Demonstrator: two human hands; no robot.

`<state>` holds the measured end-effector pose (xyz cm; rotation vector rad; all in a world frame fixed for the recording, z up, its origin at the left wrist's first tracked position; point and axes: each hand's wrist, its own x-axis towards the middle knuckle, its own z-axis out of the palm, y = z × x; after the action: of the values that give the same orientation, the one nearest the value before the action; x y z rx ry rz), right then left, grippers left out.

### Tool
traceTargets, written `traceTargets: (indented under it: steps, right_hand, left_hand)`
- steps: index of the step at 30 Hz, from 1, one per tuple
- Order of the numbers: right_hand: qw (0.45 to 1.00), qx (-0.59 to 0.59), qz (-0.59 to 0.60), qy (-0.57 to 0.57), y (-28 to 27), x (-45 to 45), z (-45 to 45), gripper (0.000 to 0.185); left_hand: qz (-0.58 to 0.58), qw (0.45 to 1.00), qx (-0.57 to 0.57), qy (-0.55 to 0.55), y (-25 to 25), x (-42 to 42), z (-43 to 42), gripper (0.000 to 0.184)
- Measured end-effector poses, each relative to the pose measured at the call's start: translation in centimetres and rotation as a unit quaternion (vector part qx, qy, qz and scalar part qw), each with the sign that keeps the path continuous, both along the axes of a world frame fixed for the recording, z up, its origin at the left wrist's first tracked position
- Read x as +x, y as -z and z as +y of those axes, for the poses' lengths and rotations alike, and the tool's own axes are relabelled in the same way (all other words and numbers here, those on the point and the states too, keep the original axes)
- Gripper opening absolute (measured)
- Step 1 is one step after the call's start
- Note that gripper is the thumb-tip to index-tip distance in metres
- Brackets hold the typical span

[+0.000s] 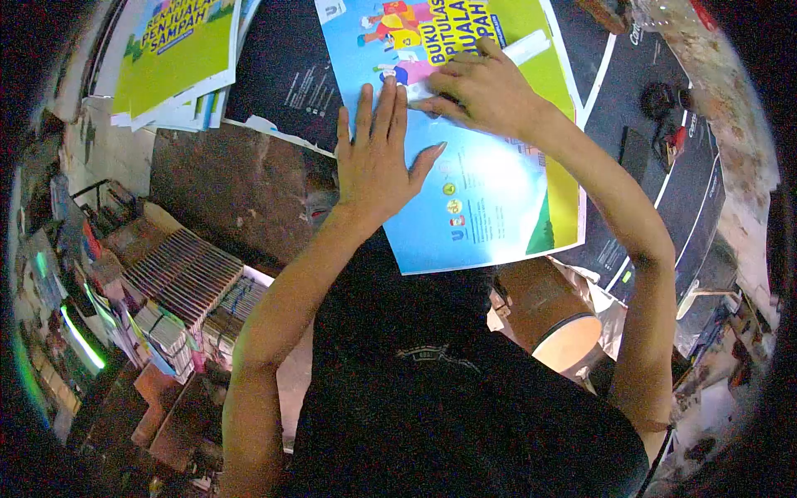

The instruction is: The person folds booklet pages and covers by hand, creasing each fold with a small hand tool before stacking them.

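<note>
A large printed cover sheet (490,191), blue and green with cartoon figures and lettering, lies on the dark work surface. My left hand (378,153) rests flat on its left part with the fingers stretched out. My right hand (481,87) is on the upper part of the sheet, its fingers curled and closed. A pale, straight strip (529,47) lies across the sheet and passes under my right hand. What the right fingers grip, if anything, is hidden by the hand.
A stack of similar printed covers (174,62) lies at the upper left. Bundled paper blocks (187,274) stand lower left. Dark rolls of tape (657,101) sit at the right on black printed board (623,191). A brown cylindrical container (548,311) is beside my body.
</note>
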<state>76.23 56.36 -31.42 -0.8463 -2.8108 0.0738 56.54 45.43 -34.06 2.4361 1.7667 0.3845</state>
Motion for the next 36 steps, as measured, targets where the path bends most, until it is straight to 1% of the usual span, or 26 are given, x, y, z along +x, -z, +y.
traceTargets:
  steps: [2,5,7,10,12,15,19,21,27,30,33,36]
  right_hand:
    - [1.0,-0.011,-0.007,-0.006,-0.1,-0.3,0.0,0.037]
    - [1.0,-0.007,0.007,-0.014,0.3,-0.3,0.1,0.029]
    - [1.0,-0.009,0.003,-0.029,0.5,-0.2,0.2,0.027]
    - [0.999,-0.004,0.007,-0.047,0.5,-0.1,0.3,0.026]
    - [0.997,0.017,0.026,-0.073,-0.2,-0.5,0.5,0.026]
    - [0.996,0.025,0.005,-0.088,-2.4,-0.7,0.7,0.027]
    - [0.995,-0.021,0.004,-0.097,-1.6,-0.7,1.0,0.027]
    - [0.992,-0.04,0.011,-0.116,-1.7,-0.7,1.5,0.027]
    - [0.985,-0.128,-0.009,-0.113,-1.7,-0.8,2.3,0.029]
    - [0.979,-0.158,-0.067,-0.112,-1.9,-0.8,2.8,0.031]
    - [0.968,-0.209,-0.076,-0.118,-0.9,-0.8,3.1,0.028]
    - [0.964,-0.224,-0.089,-0.108,-1.0,-0.9,2.6,0.029]
  left_hand:
    - [0.0,1.0,0.002,-0.003,0.0,0.1,0.0,0.091]
    - [-0.008,1.0,0.002,-0.006,0.1,0.1,0.0,0.09]
    - [-0.01,1.0,-0.002,-0.004,0.1,0.0,0.1,0.09]
    - [-0.015,1.0,0.013,-0.008,0.1,0.1,0.1,0.084]
    - [-0.016,1.0,0.015,-0.009,0.3,0.1,0.1,0.084]
    - [-0.013,1.0,0.016,-0.01,0.3,0.1,0.2,0.084]
    - [-0.012,1.0,0.005,-0.003,0.4,0.0,0.2,0.089]
    - [-0.013,1.0,0.003,-0.003,0.3,0.0,0.2,0.089]
    - [-0.019,1.0,-0.005,-0.002,0.3,-0.1,0.1,0.09]
    - [-0.021,1.0,-0.007,-0.001,0.3,-0.2,0.2,0.089]
    - [-0.01,1.0,-0.015,0.001,0.2,-0.1,0.1,0.09]
    - [0.0,1.0,-0.015,0.002,0.3,0.0,-0.3,0.09]
